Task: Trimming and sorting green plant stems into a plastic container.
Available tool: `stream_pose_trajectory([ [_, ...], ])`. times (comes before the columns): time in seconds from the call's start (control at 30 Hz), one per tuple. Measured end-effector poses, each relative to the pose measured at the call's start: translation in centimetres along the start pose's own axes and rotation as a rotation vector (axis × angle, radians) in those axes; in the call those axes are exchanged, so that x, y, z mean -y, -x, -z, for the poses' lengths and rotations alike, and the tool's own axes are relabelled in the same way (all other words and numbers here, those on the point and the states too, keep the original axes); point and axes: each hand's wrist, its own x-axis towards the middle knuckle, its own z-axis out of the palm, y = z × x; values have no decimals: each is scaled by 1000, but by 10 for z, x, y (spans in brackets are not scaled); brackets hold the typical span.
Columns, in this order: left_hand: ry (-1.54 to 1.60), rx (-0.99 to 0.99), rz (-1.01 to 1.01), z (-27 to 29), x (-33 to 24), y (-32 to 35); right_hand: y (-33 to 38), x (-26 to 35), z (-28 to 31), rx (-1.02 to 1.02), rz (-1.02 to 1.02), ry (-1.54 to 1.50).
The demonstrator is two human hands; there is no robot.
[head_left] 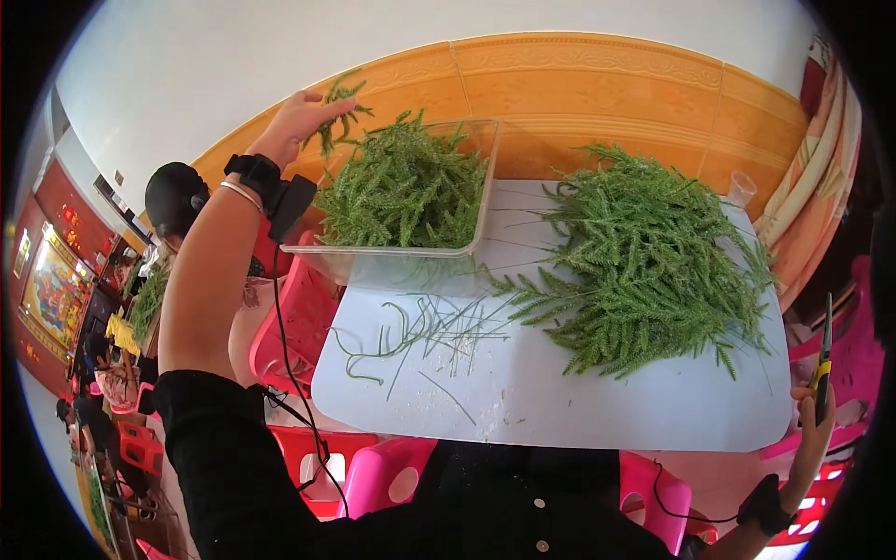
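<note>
My left hand is raised over the far left corner of a clear plastic bin, closed round a small green sprig. Feathery green sprigs are heaped inside the bin. Off the table's right side, my right hand grips long-nosed pliers with yellow-and-black handles, their tip pointing up. A larger pile of green plastic-looking fronds covers the right part of the white table. Bare cut stems and curved green pieces lie before the bin.
The white table stands against an orange tiled wall. A clear cup is at its far right, by a curtain. Pink and red stools surround it. A dark cable hangs from my left wrist. Other people sit at left.
</note>
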Motion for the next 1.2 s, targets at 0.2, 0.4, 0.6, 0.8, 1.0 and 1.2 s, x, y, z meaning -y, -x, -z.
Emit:
stream_pose_trajectory([
  [0.2,-203,116,17,-14,-21,40,-3,6,-11,61,-59,78],
  [0.4,172,-71,-350,-18,-36,69,4,22,-11,313,-13,28],
  [0.6,772,281,-509,-47,-52,163,2,20,-22,652,63,331],
  [0.8,1067,445,-346,-93,-36,206,-8,-3,-64,588,379,411],
  [1.0,1162,320,-186,-123,-19,217,-11,-7,-84,438,487,498],
  [1.2,1341,378,-142,-138,-4,214,-14,16,-76,443,486,572],
])
